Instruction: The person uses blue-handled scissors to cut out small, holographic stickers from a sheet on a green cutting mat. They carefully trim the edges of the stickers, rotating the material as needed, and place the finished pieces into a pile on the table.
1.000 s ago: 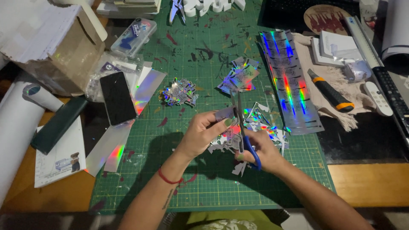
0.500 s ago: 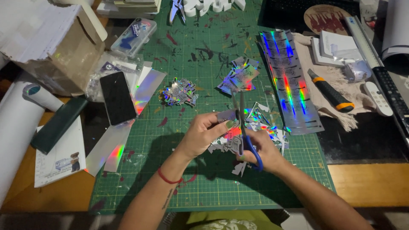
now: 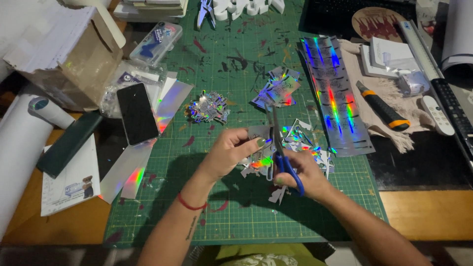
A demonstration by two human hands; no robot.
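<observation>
The left hand (image 3: 231,150) is pinching a holographic sticker piece (image 3: 259,135). The right hand (image 3: 300,172) is gripping blue-handled scissors (image 3: 280,148), apparently cutting it above the green cutting mat (image 3: 221,74).

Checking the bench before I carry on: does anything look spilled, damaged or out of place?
Nothing looks damaged. Shiny offcuts litter the green cutting mat around both hands, and the mat carries dark red stains. A phone lies askew over holographic sheets at the mat's left edge.

R hand (image 3: 300,172) w/ blue scissors (image 3: 282,157) cutting holographic sticker piece (image 3: 257,134) held by L hand (image 3: 231,152) over green mat (image 3: 221,207).
</observation>
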